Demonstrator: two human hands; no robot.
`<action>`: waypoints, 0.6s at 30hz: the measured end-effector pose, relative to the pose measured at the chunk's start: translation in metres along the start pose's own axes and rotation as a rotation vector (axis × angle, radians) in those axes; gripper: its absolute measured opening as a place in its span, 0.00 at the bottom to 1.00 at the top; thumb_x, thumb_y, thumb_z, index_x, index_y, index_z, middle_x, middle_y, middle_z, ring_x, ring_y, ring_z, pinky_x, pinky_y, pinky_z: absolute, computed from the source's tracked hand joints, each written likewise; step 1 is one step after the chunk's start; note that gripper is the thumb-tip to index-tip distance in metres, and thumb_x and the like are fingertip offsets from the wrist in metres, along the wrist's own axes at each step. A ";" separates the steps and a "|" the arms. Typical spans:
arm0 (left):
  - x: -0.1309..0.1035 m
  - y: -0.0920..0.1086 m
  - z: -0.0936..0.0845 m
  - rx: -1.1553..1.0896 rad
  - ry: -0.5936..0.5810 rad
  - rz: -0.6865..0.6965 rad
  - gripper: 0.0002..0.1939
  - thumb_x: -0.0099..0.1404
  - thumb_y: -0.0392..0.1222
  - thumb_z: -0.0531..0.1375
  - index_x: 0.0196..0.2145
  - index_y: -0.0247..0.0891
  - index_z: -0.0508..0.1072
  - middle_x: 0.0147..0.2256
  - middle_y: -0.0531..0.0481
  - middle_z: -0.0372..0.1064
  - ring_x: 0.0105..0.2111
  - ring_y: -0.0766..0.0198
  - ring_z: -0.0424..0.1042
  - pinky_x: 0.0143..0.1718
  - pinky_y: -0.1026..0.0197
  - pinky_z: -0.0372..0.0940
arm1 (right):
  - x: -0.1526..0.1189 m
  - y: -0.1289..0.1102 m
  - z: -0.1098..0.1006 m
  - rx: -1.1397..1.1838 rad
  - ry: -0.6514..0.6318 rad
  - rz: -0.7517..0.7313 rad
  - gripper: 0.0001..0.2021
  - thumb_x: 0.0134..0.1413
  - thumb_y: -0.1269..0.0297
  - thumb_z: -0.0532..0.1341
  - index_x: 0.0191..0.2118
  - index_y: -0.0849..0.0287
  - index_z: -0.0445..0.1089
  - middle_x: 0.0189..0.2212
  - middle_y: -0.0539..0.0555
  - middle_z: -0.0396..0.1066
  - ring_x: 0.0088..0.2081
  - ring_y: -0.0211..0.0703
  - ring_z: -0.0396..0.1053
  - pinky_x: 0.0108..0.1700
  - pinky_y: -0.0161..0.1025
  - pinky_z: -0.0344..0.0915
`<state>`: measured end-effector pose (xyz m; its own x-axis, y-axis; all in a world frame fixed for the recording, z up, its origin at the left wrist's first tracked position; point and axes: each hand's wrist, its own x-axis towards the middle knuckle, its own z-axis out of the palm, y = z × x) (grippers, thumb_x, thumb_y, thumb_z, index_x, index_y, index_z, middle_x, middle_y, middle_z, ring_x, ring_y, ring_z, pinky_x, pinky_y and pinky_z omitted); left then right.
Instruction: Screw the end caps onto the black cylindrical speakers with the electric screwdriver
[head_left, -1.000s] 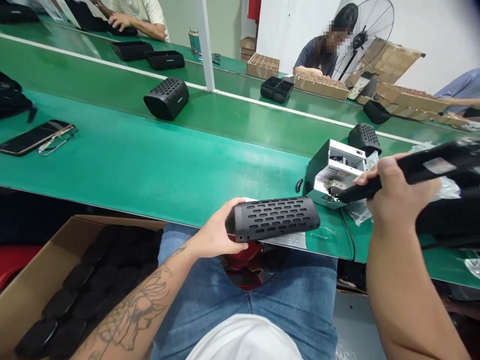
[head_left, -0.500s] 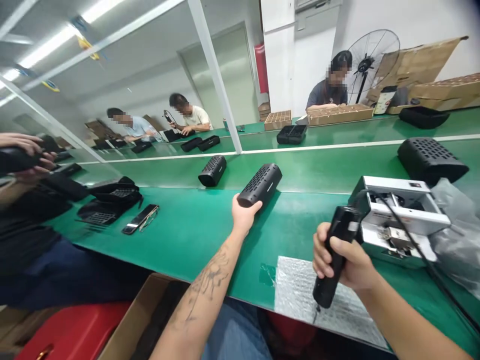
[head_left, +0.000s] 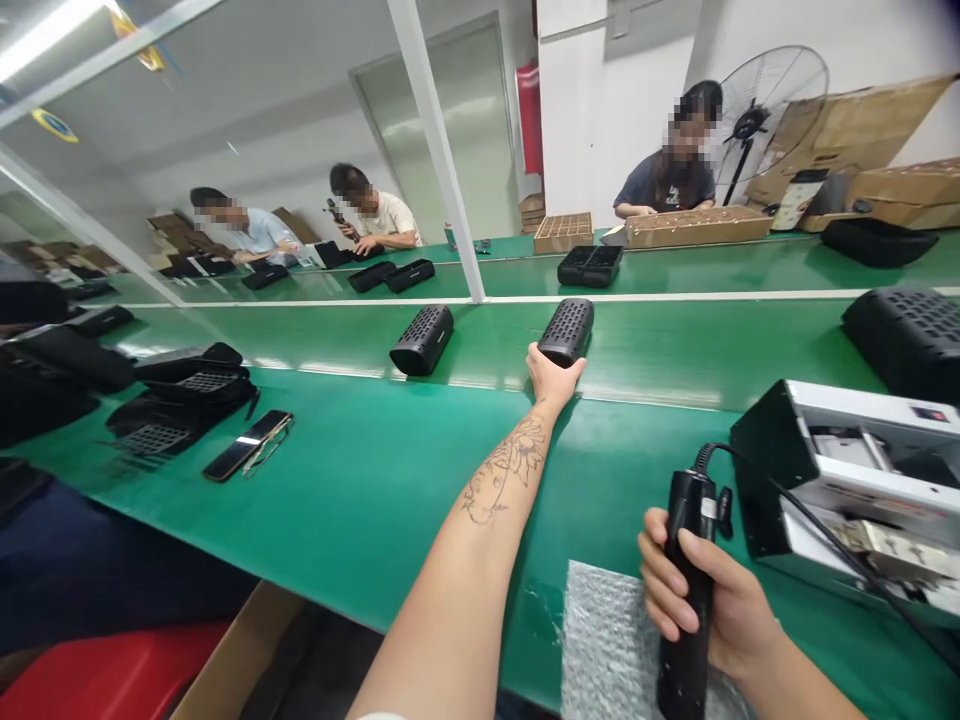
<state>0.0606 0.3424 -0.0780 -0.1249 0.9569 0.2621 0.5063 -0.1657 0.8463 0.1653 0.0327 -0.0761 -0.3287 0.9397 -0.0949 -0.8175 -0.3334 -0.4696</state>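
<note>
Left hand [head_left: 553, 381] grips perforated casing [head_left: 569, 326], right hand [head_left: 731, 600] corded tool [head_left: 690, 505]; carton [head_left: 236, 655] holds indistinct dark contents

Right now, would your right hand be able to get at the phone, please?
Probably not easily: the right hand is wrapped around a corded black tool, and the left forearm stretches between that hand and the phone.

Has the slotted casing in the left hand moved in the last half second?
Yes: the slotted casing, in the left hand, has moved farther away, closer to the white strip behind it.
</note>
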 end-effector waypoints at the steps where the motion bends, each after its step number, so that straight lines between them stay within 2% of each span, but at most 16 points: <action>1: 0.002 -0.007 -0.005 0.022 -0.014 0.029 0.51 0.58 0.57 0.70 0.67 0.34 0.49 0.63 0.26 0.58 0.65 0.44 0.60 0.67 0.47 0.52 | -0.002 0.001 0.000 0.011 0.008 0.011 0.09 0.65 0.55 0.58 0.39 0.55 0.68 0.22 0.45 0.57 0.16 0.29 0.52 0.23 0.35 0.66; 3: 0.008 -0.025 -0.025 0.079 -0.013 0.095 0.43 0.63 0.58 0.66 0.67 0.36 0.52 0.64 0.29 0.59 0.67 0.45 0.58 0.70 0.45 0.45 | -0.006 0.002 0.002 0.040 0.031 0.029 0.09 0.64 0.54 0.58 0.39 0.54 0.68 0.22 0.44 0.56 0.16 0.29 0.49 0.22 0.35 0.64; 4: 0.014 -0.035 -0.041 0.123 0.032 0.116 0.40 0.66 0.57 0.63 0.66 0.37 0.53 0.65 0.30 0.58 0.69 0.46 0.55 0.71 0.45 0.41 | -0.009 0.003 0.003 0.056 0.046 0.037 0.09 0.63 0.54 0.59 0.38 0.54 0.68 0.22 0.44 0.55 0.16 0.29 0.47 0.22 0.35 0.64; 5: 0.020 -0.045 -0.060 0.163 0.093 0.121 0.38 0.67 0.55 0.62 0.66 0.37 0.53 0.66 0.30 0.55 0.70 0.47 0.51 0.72 0.44 0.38 | -0.010 0.004 0.004 0.072 0.067 0.040 0.09 0.63 0.54 0.59 0.38 0.53 0.68 0.21 0.44 0.53 0.16 0.28 0.46 0.22 0.35 0.63; 6: 0.028 -0.056 -0.081 0.246 0.235 0.116 0.37 0.67 0.54 0.62 0.66 0.37 0.54 0.66 0.30 0.55 0.71 0.47 0.50 0.72 0.44 0.40 | -0.012 0.005 0.005 0.086 0.083 0.042 0.09 0.62 0.54 0.59 0.38 0.53 0.68 0.21 0.44 0.52 0.15 0.28 0.45 0.21 0.35 0.62; 7: 0.037 -0.066 -0.103 0.283 0.334 0.084 0.38 0.66 0.51 0.62 0.66 0.36 0.52 0.68 0.29 0.51 0.72 0.47 0.46 0.72 0.43 0.38 | -0.013 0.006 0.007 0.095 0.097 0.042 0.09 0.62 0.54 0.59 0.38 0.53 0.68 0.21 0.44 0.51 0.15 0.28 0.44 0.21 0.35 0.61; 9: 0.055 -0.087 -0.147 0.320 0.440 0.022 0.41 0.66 0.47 0.62 0.68 0.33 0.47 0.71 0.26 0.40 0.74 0.46 0.37 0.73 0.42 0.35 | -0.013 0.008 0.009 0.098 0.120 0.046 0.09 0.61 0.53 0.60 0.38 0.52 0.68 0.21 0.44 0.50 0.16 0.28 0.43 0.21 0.35 0.60; 12: 0.081 -0.111 -0.197 0.333 0.497 -0.079 0.51 0.59 0.46 0.69 0.70 0.35 0.43 0.72 0.28 0.34 0.74 0.44 0.35 0.73 0.40 0.33 | -0.011 0.009 0.007 0.073 0.131 0.062 0.09 0.61 0.52 0.61 0.38 0.52 0.68 0.21 0.44 0.52 0.16 0.28 0.45 0.22 0.35 0.62; 13: 0.089 -0.117 -0.207 0.319 0.498 -0.120 0.57 0.55 0.47 0.71 0.70 0.34 0.41 0.72 0.27 0.34 0.74 0.42 0.35 0.73 0.39 0.35 | -0.009 0.010 0.005 0.064 0.122 0.063 0.09 0.61 0.52 0.61 0.39 0.52 0.68 0.22 0.44 0.53 0.16 0.29 0.46 0.23 0.36 0.63; 15: 0.105 -0.122 -0.218 0.261 0.460 -0.192 0.63 0.50 0.48 0.75 0.70 0.35 0.40 0.70 0.25 0.41 0.72 0.41 0.44 0.71 0.40 0.44 | -0.006 0.011 -0.001 0.053 0.082 0.049 0.10 0.62 0.52 0.61 0.39 0.52 0.67 0.22 0.44 0.55 0.16 0.29 0.48 0.23 0.36 0.64; 18: 0.121 -0.116 -0.220 0.130 0.407 -0.280 0.61 0.46 0.45 0.77 0.68 0.34 0.46 0.65 0.26 0.54 0.66 0.43 0.60 0.67 0.42 0.56 | -0.002 0.014 -0.008 0.029 0.032 0.005 0.09 0.63 0.54 0.61 0.40 0.53 0.67 0.23 0.44 0.57 0.16 0.29 0.51 0.23 0.35 0.65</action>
<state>-0.2015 0.4250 -0.0424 -0.5804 0.7855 0.2146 0.5041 0.1396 0.8523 0.1580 0.0272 -0.0893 -0.3180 0.9397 -0.1260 -0.8292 -0.3401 -0.4436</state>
